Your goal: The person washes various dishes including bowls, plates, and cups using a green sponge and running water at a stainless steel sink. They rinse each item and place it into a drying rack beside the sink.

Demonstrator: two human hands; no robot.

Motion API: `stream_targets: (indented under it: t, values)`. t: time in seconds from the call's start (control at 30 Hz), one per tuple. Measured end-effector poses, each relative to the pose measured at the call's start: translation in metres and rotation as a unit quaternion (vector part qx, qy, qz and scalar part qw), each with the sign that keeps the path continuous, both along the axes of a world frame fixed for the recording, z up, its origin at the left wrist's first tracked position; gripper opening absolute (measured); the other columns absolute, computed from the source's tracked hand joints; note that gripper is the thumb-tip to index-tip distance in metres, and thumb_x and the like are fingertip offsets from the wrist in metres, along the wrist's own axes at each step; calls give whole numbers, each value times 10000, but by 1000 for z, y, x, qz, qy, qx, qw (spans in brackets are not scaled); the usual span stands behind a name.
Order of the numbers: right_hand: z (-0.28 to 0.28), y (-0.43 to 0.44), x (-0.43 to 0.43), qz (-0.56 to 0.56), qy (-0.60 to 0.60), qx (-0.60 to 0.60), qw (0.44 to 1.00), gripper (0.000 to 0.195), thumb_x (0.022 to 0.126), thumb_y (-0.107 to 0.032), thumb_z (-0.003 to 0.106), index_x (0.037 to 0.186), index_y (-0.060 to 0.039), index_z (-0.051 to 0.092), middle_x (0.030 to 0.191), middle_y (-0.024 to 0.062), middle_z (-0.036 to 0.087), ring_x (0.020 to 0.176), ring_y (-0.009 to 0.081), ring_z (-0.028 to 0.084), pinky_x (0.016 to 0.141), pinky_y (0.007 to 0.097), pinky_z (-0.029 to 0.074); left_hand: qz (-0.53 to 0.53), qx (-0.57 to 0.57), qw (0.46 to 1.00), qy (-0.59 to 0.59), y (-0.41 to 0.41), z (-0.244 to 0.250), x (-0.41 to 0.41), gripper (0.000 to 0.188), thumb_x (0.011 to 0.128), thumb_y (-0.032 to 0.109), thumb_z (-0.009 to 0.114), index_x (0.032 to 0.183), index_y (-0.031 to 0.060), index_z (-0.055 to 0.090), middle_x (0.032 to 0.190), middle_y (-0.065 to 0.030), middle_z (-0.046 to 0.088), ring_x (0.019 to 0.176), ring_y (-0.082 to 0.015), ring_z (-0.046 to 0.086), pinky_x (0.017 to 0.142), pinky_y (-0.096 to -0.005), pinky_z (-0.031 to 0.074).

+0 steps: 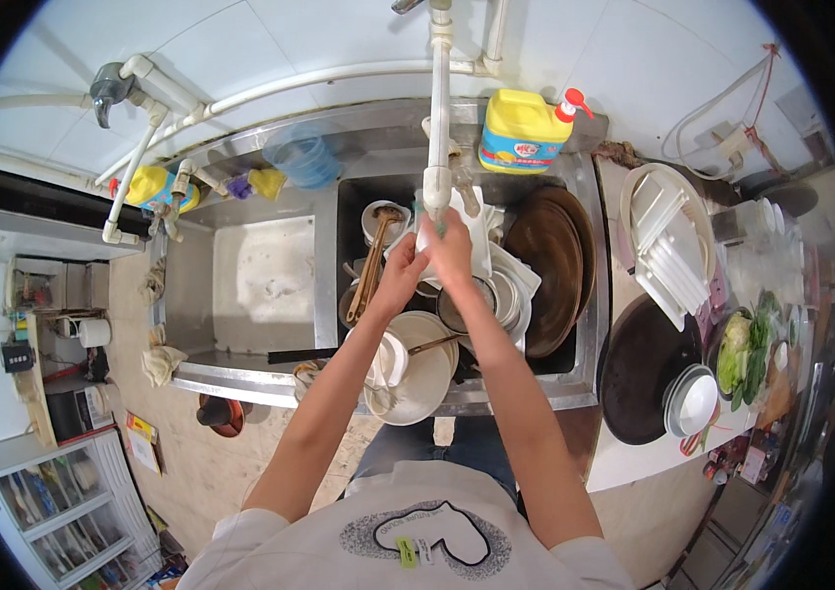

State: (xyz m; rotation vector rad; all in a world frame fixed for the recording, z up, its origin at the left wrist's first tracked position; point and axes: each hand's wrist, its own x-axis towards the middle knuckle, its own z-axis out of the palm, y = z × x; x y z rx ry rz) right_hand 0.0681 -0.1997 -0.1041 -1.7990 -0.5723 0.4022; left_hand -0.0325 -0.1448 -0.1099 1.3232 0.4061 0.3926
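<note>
My left hand [404, 274] and my right hand [453, 247] are close together under the white tap pipe [438, 140], over the filled basin. My left fingers are curled at the edge of a small white dish [425, 237], mostly hidden by the hands and pipe. A greenish scrubbing pad [441, 228] shows within my right hand. Below them are stacked bowls [507, 299], white rectangular plates [478, 236] and a metal strainer or ladle [454, 313]. Wooden-handled tongs [368, 284] lean across a white cup [375, 214] to the left.
Large brown round trays [546, 273] stand along the basin's right wall. A yellow detergent jug [524, 133] sits behind. Round plates [417, 369] overhang the front rim. The left basin [262, 284] adjoins. On the right counter are a dish tub [635, 192] and a dark round tray [646, 369].
</note>
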Motion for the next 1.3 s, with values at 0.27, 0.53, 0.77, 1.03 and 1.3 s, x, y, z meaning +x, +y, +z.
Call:
stream_targets:
  t: [0.27,0.53,0.77,1.03,1.3]
  values:
    - [3,-22,-34,-18,501,122,857,514,788,-436,582,1093,-26,527,1012,59,549,930,147,495,725,323,395,112,359,927,12,-14,13,12,178,731,37,585,908,33,567,852,-184,589,797,-375,538,660,-338,459]
    - [-22,-67,-1,-44,362,36,931,289,800,-143,474,924,109,543,781,137,597,566,209,588,404,307,486,114,366,920,82,17,30,14,332,728,71,635,1024,11,498,962,-134,490,871,-269,526,751,-330,448]
    - [-26,-116,17,-13,279,-6,960,369,856,-315,514,844,47,580,647,85,590,531,173,572,437,314,478,-154,-33,979,132,6,22,19,415,794,154,616,1175,72,473,1024,-53,563,897,-136,539,760,-289,473]
    - [-54,-191,10,-187,239,115,946,351,847,-326,547,868,21,594,729,67,612,672,171,583,650,331,454,-166,496,852,-13,-116,95,72,531,656,-6,663,1149,51,472,1066,-140,443,1006,-310,469,833,-370,425]
    - [-64,-199,1,-204,220,-38,953,460,853,-434,495,985,-2,580,854,120,630,799,210,587,732,350,425,-349,660,626,-224,-285,61,156,355,666,63,527,1019,36,505,997,-80,447,937,-235,465,735,-302,497]
